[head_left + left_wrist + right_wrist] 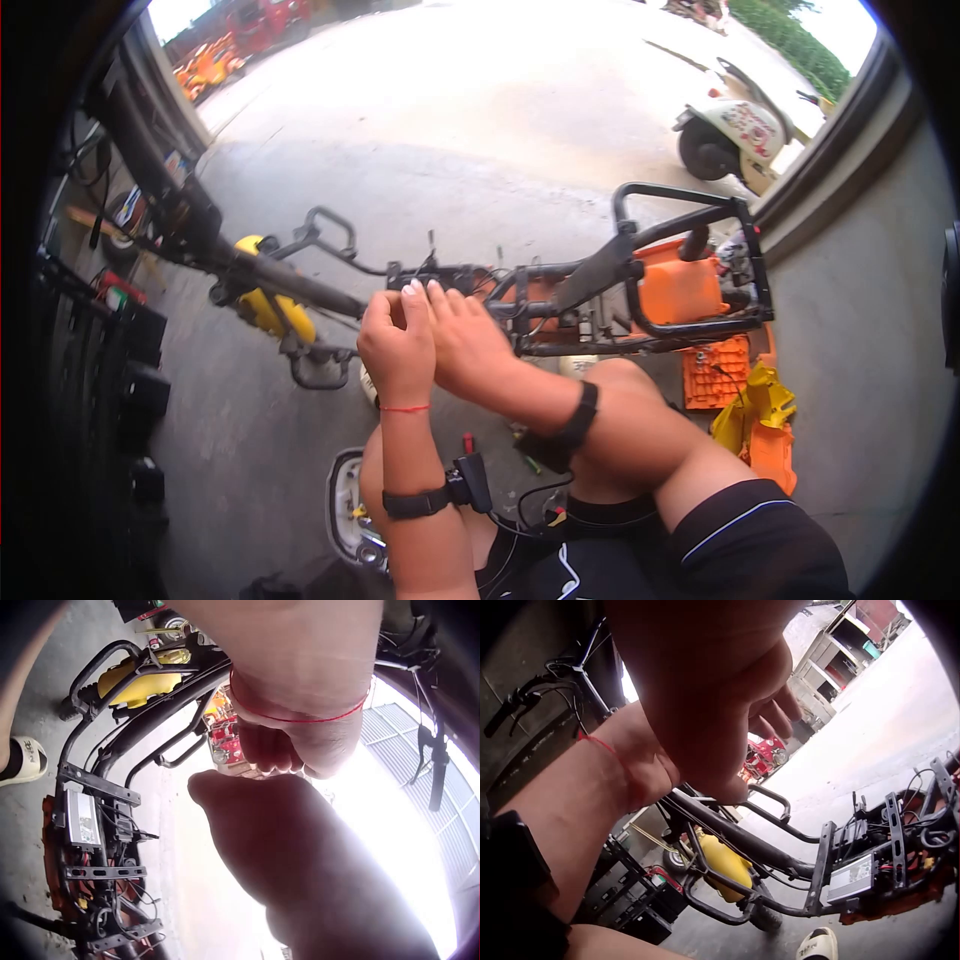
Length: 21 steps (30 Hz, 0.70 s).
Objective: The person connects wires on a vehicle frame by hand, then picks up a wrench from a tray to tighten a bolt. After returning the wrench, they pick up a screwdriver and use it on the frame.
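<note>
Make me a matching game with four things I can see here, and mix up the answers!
Things:
1. Bike frame
2. Wrist string
3. Mudguard
4. Scooter

Matches:
A. Yellow
B. Parked at the top right of the head view
C. Black
D. Red

Right pairs: 1-C, 2-D, 3-A, 4-B

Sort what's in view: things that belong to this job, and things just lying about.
Likely part of the job:
black frame, right before the person
silver box on it
yellow cover at one end

Apparently just about:
orange panel, possibly a spare part
yellow sheet
white scooter by the doorway
</note>
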Tool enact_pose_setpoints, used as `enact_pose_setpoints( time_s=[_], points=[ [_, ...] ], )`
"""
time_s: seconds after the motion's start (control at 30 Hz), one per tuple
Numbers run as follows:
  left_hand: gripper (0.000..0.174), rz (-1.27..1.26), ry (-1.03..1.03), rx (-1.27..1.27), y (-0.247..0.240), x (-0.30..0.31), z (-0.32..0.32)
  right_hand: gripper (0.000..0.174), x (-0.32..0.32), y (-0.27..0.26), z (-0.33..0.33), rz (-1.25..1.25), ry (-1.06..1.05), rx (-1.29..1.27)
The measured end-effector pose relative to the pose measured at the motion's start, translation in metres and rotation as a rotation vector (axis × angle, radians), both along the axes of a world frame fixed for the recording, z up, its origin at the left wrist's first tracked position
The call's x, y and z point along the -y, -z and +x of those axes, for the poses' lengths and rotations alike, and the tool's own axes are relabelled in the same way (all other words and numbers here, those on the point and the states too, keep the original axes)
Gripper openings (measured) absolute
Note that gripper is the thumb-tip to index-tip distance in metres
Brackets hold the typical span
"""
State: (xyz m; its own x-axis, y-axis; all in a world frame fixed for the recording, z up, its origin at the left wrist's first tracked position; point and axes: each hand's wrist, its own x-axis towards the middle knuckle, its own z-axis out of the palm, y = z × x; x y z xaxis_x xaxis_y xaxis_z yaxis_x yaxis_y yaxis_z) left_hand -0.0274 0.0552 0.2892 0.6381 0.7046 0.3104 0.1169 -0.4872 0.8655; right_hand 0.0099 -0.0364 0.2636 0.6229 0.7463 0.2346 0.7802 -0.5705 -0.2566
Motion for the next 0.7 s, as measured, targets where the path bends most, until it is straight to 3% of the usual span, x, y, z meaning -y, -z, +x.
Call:
enact_pose_setpoints(
  time_s=[0.03, 0.13, 0.2, 0.37, 0.43, 0.7],
  points=[
    [0.018, -0.057, 0.023, 0.061, -0.008, -0.003, -0.008, 0.067, 0.003, -0.007, -0.001, 0.095, -0.056, 0.012],
    [0.015, -0.105, 0.072, 0.175, -0.008, -0.016, -0.027, 0.077, 0.014, -0.028, -0.009, 0.251, -0.207, -0.103],
    [0.023, -0.182, 0.239, 0.230, -0.006, -0.022, -0.037, 0.081, 0.018, -0.030, -0.009, 0.291, -0.313, -0.166],
    [0.033, -0.049, 0.297, 0.282, -0.016, -0.021, -0.044, 0.082, 0.022, -0.040, -0.005, 0.330, -0.357, -0.224],
    [0.039, -0.403, 0.430, 0.328, -0.024, -0.014, -0.047, 0.082, 0.024, -0.041, -0.003, 0.349, -0.371, -0.243],
    [0.050, -0.603, 0.600, 0.388, -0.032, -0.012, -0.050, 0.079, 0.028, -0.044, 0.000, 0.380, -0.378, -0.305]
  ],
)
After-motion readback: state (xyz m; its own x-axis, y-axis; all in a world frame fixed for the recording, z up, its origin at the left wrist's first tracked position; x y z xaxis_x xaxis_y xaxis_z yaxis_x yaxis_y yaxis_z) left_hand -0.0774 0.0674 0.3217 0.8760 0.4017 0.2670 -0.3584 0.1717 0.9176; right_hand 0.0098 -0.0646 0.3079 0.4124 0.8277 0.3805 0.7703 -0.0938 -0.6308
